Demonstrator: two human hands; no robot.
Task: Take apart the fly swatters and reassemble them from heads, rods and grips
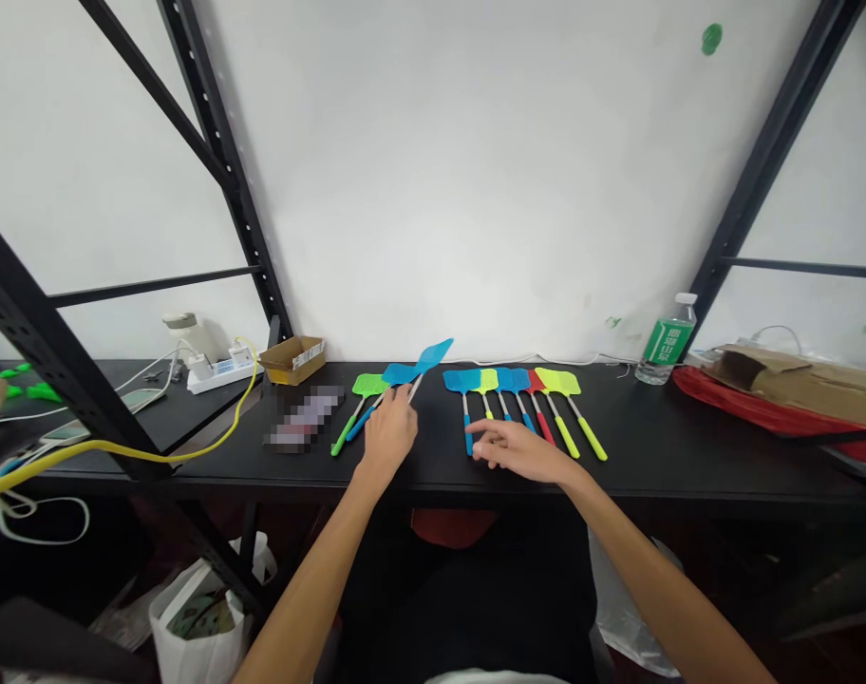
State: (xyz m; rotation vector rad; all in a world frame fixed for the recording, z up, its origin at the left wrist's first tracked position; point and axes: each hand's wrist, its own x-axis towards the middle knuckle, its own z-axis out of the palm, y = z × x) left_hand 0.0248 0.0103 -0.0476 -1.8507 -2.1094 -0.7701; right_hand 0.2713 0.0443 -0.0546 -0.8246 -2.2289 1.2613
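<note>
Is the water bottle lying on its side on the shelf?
No, the water bottle stands upright on the black shelf, cap on top, near the right upright post.

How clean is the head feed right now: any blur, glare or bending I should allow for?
Head view: even, soft light, no glare on the black shelf. One pixelated patch hides something left of the left hand. The rack posts splay outward from wide-angle distortion. The swatters by the right hand are sharp; the raised blue swatter looks slightly soft.
</note>
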